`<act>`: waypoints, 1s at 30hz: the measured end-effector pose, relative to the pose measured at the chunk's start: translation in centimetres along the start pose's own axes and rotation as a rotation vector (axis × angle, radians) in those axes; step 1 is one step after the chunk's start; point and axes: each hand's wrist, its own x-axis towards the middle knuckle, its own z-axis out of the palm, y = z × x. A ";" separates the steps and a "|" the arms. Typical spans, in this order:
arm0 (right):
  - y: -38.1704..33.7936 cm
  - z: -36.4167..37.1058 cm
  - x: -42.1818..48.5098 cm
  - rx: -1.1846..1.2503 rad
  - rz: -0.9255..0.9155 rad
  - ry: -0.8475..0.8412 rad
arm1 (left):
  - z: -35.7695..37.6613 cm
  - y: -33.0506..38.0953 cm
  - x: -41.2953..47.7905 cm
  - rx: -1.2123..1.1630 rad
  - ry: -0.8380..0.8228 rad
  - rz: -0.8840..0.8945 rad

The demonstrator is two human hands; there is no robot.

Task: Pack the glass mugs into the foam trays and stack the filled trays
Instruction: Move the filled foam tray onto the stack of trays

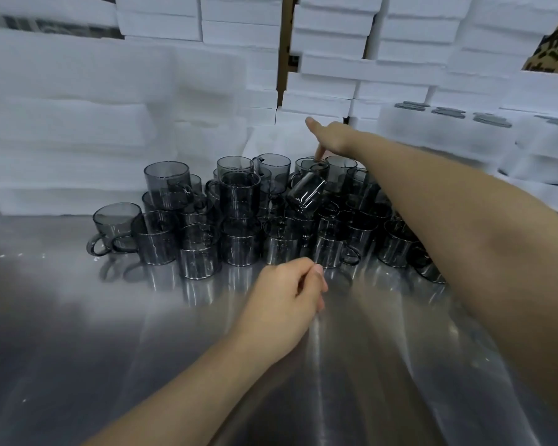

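Smoky glass mugs (239,217) crowd the steel tabletop (78,333), with foam trays (78,123) stacked behind them. In front of the mugs the left hand (287,294) rests, its grip clenched on nothing. Over the mugs' back row the right hand (332,140) dips a finger to a tilted mug (305,191); I cannot tell whether its grip holds it.

Single head view, wide-angle, faces forward and down across steel table (78,349); near edge close under lens, glass mugs (239,201) at mid-distance, foam trays (322,101) stacked along far side.
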 end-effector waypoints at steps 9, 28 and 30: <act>1.3 0.6 -0.1 -0.020 0.022 0.049 | 0.0 -0.1 0.0 0.010 -0.005 0.017; -2.0 -6.7 -9.2 -0.371 -0.171 0.645 | -0.1 -0.5 0.4 0.062 0.030 0.045; -1.9 -7.2 -12.6 -0.310 -0.165 0.733 | -0.2 -0.4 0.6 0.013 0.057 0.002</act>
